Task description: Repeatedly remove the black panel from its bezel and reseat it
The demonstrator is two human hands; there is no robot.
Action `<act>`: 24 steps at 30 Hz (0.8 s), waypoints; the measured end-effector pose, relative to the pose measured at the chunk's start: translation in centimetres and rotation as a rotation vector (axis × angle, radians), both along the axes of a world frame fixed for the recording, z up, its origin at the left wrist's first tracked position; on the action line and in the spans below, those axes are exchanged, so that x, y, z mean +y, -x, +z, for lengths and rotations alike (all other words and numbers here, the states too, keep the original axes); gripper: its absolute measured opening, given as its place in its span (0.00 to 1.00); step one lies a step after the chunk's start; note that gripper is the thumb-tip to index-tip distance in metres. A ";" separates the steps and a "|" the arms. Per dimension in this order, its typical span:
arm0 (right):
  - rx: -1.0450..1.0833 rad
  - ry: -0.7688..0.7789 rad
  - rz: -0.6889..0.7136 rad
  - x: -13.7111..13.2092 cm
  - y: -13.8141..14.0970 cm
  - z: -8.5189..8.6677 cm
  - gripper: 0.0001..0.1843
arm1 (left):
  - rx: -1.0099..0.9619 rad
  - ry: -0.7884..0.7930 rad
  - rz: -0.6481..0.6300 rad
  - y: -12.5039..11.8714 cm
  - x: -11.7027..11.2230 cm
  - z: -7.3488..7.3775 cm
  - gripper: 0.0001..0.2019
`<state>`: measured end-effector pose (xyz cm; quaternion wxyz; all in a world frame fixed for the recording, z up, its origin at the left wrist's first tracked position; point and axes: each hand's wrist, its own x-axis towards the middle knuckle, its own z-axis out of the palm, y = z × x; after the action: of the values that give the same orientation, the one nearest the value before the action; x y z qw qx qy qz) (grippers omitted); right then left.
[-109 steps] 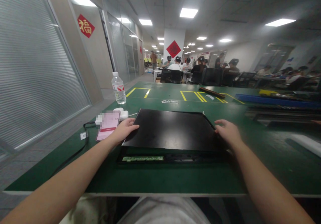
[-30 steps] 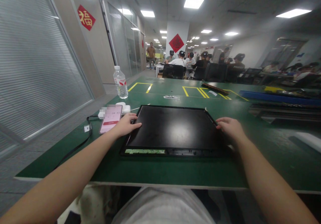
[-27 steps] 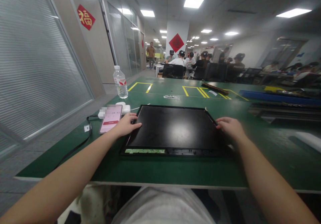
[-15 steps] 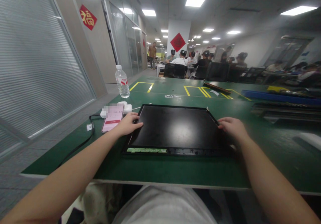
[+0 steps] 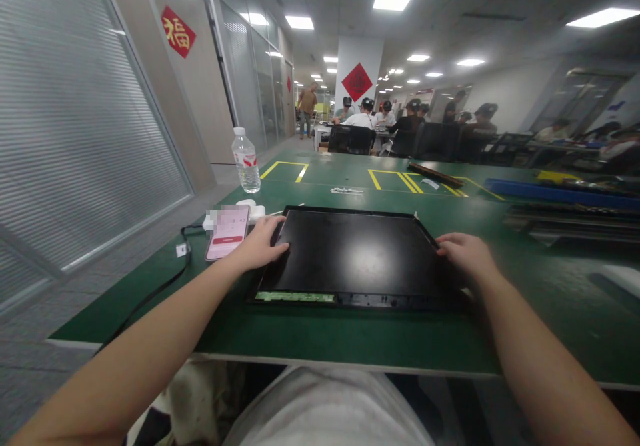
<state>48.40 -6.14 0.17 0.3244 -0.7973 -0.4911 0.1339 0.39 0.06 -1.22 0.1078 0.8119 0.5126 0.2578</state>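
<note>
A black LCD panel (image 5: 345, 253) in a thin dark frame lies flat on the green table, with a green circuit strip (image 5: 295, 297) along its near edge. My left hand (image 5: 260, 243) holds the panel's left side, thumb over the frame and fingers along the edge. On the opposite side, my right hand (image 5: 465, 253) is closed on the upper right edge, its fingertips bent around the frame. The undersides of the panel and some fingertips are hidden. A phone (image 5: 227, 233) with a lit pink screen lies beside my left hand.
Behind the phone are white plug-like pieces (image 5: 253, 211), and a water bottle (image 5: 246, 159) stands farther back. A black cable (image 5: 150, 296) runs along the left. Long dark strips (image 5: 575, 223) and a blue bar (image 5: 540, 189) lie at right. Several people sit beyond the table (image 5: 350, 346).
My left hand has shifted slightly forward along the panel's left edge. The whole view has moved a little; the panel stays in place on the table.
</note>
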 end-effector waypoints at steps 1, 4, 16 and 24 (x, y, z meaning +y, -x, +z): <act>-0.011 0.003 0.003 0.0 0.0 0.0 0.18 | 0.026 -0.022 -0.026 0.0 -0.1 0.1 0.31; -0.020 0.017 0.010 0.0 -0.1 0.1 0.18 | 0.102 -0.040 -0.152 0.1 -0.3 0.5 0.26; -0.031 0.029 0.014 0.0 -0.1 0.0 0.18 | 0.190 0.138 -0.474 0.8 -1.9 2.6 0.32; -0.025 0.019 0.014 0.0 -0.1 0.0 0.17 | 0.204 0.206 -0.526 1.1 -2.2 2.9 0.41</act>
<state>48.46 -6.09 0.15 0.3098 -0.7985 -0.4994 0.1306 -0.69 -2.16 1.73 0.2009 0.9233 0.3162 0.0847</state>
